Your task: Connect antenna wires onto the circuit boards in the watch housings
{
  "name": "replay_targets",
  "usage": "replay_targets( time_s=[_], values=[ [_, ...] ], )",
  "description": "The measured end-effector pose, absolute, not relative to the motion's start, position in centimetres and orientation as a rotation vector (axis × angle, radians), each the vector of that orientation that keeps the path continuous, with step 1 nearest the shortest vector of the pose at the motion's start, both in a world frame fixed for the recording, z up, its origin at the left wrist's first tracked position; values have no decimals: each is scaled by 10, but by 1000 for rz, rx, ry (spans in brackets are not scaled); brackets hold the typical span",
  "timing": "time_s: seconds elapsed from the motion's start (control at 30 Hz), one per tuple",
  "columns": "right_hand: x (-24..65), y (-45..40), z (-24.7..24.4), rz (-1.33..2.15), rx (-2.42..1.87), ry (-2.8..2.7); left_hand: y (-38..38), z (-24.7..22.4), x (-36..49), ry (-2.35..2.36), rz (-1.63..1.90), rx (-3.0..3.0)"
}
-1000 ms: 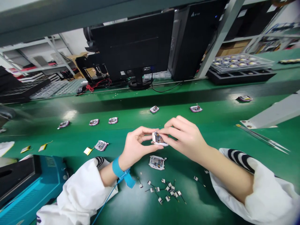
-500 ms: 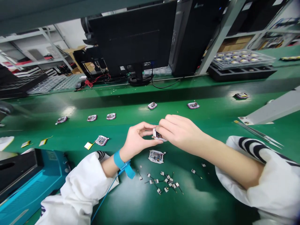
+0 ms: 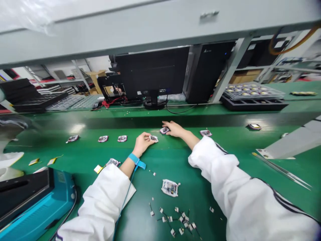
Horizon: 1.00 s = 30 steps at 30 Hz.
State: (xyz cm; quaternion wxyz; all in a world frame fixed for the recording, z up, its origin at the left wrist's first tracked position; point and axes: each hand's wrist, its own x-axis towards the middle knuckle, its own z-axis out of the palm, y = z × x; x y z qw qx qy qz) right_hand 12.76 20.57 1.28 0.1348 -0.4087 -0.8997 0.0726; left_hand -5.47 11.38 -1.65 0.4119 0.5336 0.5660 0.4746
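My left hand (image 3: 142, 144), with a blue wrist strap, pinches a small white watch case (image 3: 153, 138) with electronics inside, just above or on the green bench. To its right, my right hand (image 3: 173, 129) has its fingers closed round the edges of another watch case (image 3: 164, 130) with a dark pinkish rim; whether it is lifted cannot be made out. Nearer to me lies a white watch case (image 3: 170, 187) with its circuit board showing. Several small white parts with thin dark leads (image 3: 184, 219) are scattered in front of it.
More watch cases lie along the bench, such as one at left (image 3: 122, 138) and one at right (image 3: 205, 133). Tweezers (image 3: 282, 169) rest by a metal post (image 3: 296, 140). A teal machine (image 3: 37, 204) stands at left; a monitor (image 3: 152, 73) and trays (image 3: 253, 100) stand behind.
My hands have parted and reached farther forward. The left keeps the watch case both were on; the right has let go and moved to the case at the back. The view has tilted up.
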Motion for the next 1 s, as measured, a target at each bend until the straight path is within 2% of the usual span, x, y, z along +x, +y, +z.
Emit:
replay_targets(
  time_s=[0.13, 0.23, 0.47, 0.6, 0.73, 1.0],
  values=[
    [122, 207, 6, 270, -1183, -2605, 116, -17, -62, 1441, 1202, 1332],
    [133, 183, 15, 337, -1023, -2613, 107, -4, -55, 1342, 1192, 1296],
    [179, 85, 54, 497, -689, -2617, 71, 24, -24, 791, 728, 1182],
    [191, 56, 67, 489, -541, -2570, 52, 22, -11, 640, 670, 1108],
    [195, 49, 76, 455, -512, -2557, 42, 25, -2, 609, 731, 1086],
    [191, 30, 89, 87, -733, -2264, 22, 60, 7, 686, 1176, 1199]
  ],
)
